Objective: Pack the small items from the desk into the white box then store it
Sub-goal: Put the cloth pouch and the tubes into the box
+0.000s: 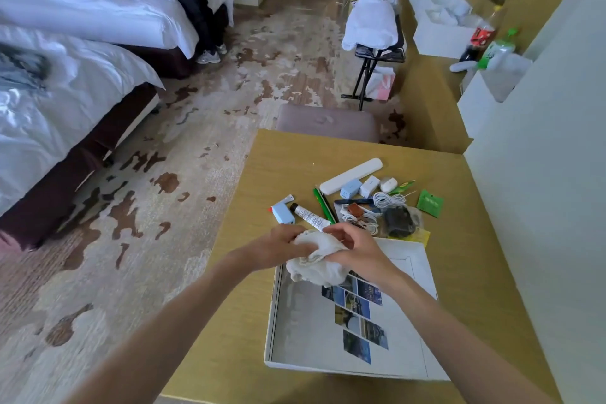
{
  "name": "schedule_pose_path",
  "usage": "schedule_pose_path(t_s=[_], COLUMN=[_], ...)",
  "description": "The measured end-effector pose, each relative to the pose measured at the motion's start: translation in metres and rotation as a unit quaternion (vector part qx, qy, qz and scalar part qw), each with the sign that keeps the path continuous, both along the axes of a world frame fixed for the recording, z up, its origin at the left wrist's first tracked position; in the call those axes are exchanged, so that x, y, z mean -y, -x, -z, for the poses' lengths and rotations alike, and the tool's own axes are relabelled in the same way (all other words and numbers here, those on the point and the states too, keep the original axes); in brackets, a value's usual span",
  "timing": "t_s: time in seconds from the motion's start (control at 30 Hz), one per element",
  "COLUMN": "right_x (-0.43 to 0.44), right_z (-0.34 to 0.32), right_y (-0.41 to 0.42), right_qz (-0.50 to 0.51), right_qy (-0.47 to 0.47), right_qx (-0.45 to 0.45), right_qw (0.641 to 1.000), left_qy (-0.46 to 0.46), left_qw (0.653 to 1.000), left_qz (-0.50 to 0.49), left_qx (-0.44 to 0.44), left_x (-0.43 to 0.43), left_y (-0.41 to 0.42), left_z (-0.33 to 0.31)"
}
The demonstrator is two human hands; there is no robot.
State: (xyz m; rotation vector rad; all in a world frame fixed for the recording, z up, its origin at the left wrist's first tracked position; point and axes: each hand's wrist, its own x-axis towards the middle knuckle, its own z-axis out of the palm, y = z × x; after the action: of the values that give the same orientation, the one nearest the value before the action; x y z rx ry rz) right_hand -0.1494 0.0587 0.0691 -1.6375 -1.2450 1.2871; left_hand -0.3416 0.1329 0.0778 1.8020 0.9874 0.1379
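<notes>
Head view: the left hand (278,248) and right hand (359,251) each clutch a crumpled white cloth (319,267) above the far corner of the shallow white cardboard box (272,315), seemingly bunching it small so it fits inside; scattered tubes (310,216), chargers (350,188) and coiled white cables (388,199) lie just beyond on the tan wooden surface (288,161), with rumpled white beds (82,75) and blotchy brown-and-cream carpet (196,108) to the left

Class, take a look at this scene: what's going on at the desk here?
A person grips a bunched white cloth with both the left hand and right hand, just above the open white box on the desk. None of the small items are packed yet: the tube, chargers, cables and long white case lie beyond the box.
</notes>
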Motion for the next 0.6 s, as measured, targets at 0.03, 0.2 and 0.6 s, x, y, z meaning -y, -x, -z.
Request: schedule_pose_path(t_s=[0.03, 0.2, 0.6], right_x=[0.002, 0.011, 0.016], right_z=[-0.001, -0.001, 0.04], right_y=[-0.005, -0.028, -0.015], right_qz=[-0.017, -0.085, 0.035], right_qy=[0.02, 0.146, 0.193], right_qx=[-0.01, -0.107, -0.253], right_qw=[1.0, 0.98, 0.947], left_qy=[-0.013, -0.09, -0.36], left_qw=[1.0, 0.994, 0.923], left_qz=[0.001, -0.027, 0.102], left_qx=[0.002, 0.05, 0.084], left_x=[0.0, -0.002, 0.028], left_y=[-0.002, -0.011, -0.012], left_z=[0.001, 0.01, 0.034])
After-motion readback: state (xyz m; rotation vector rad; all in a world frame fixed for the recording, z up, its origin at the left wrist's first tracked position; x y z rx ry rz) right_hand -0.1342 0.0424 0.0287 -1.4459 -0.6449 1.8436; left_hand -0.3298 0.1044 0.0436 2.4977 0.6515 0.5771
